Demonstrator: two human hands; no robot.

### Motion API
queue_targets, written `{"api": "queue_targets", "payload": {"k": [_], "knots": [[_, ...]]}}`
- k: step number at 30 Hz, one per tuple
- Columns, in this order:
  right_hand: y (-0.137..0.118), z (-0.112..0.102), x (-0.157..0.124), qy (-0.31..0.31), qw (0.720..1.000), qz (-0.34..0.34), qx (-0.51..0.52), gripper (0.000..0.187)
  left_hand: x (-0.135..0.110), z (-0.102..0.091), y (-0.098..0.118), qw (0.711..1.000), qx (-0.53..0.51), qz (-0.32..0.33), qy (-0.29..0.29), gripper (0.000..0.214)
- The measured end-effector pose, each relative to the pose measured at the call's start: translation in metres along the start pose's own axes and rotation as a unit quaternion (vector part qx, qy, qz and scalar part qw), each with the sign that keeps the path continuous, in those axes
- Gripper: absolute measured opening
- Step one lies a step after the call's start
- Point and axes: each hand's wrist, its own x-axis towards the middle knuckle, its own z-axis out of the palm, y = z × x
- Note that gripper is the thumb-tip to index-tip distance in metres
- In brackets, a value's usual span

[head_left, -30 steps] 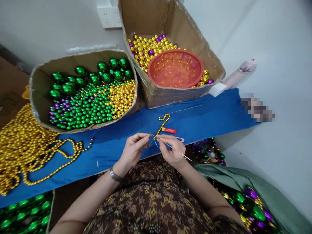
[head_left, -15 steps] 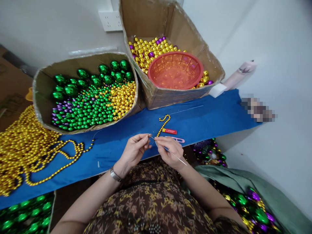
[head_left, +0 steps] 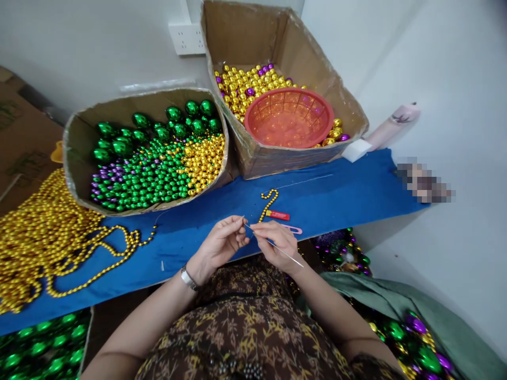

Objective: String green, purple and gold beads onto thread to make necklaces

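My right hand (head_left: 277,245) is closed in a pinch on a long thin needle (head_left: 287,255), which slants across the palm side and past the wrist. The needle's other end reaches toward my left hand (head_left: 224,240), whose thumb and forefinger are pinched on a fine thread, barely visible at the fingertips. Just beyond the right hand, a short strand of gold beads (head_left: 270,199) curls on the blue cloth. Beside it lie a red lighter (head_left: 280,216) with a yellow end and a pink plastic piece (head_left: 293,229), partly hidden by my right hand.
A cardboard box of green, gold and purple beads (head_left: 66,153) stands behind the left hand. Another box (head_left: 273,161) holds larger beads and a red basket (head_left: 253,129). Gold bead strands (head_left: 43,237) heap at the left of the blue-covered table (head_left: 340,195). Green cloth (head_left: 376,287) hangs lower right.
The view has shifted slightly, so the boxes and table sit a little lower and further right. My hands keep their pinches close together, with the needle at nearly the same slant.
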Motion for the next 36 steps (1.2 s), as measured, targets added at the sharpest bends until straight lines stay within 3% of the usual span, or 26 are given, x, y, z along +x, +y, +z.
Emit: {"api": "queue_targets", "payload": {"k": [5,8,11,14,16,21,24,26,29,30,36], "knots": [[0.004,0.011,-0.002,0.013,0.994,0.107,0.011,0.018,0.002,0.009,0.005,0.999,0.038,0.021,-0.012,0.025],[0.007,0.015,0.005,0.035,0.988,0.147,0.009,0.015,0.007,0.019,0.013,0.995,0.063,0.074,-0.001,0.024],[0.012,0.003,0.025,0.051,0.985,0.164,0.029,0.014,0.018,0.03,0.027,0.982,0.105,0.156,0.002,0.023],[0.027,-0.023,0.064,0.068,0.981,0.182,0.013,0.017,0.035,0.035,0.042,0.937,0.194,0.287,0.037,0.022],[0.044,-0.044,0.096,0.088,0.98,0.18,0.017,0.02,0.048,0.034,0.048,0.908,0.235,0.338,0.071,0.023],[0.088,-0.096,0.18,0.09,0.985,0.146,-0.007,0.03,0.075,0.022,0.045,0.914,0.251,0.298,0.11,0.028],[0.088,-0.115,0.219,0.072,0.986,0.153,-0.003,0.027,0.085,0.01,0.037,0.901,0.296,0.295,0.118,0.028],[0.073,-0.118,0.237,0.076,0.981,0.178,0.018,0.021,0.088,-0.002,0.031,0.845,0.418,0.305,0.137,0.025],[0.044,-0.11,0.251,0.07,0.968,0.233,0.059,0.014,0.086,-0.024,0.025,0.715,0.612,0.295,0.164,0.021],[0.036,-0.105,0.253,0.063,0.967,0.238,0.07,0.013,0.083,-0.032,0.024,0.684,0.649,0.288,0.166,0.019],[0.019,-0.073,0.233,-0.025,0.983,0.167,0.075,0.021,0.055,-0.067,0.02,0.605,0.745,0.244,0.14,0.01]]}}
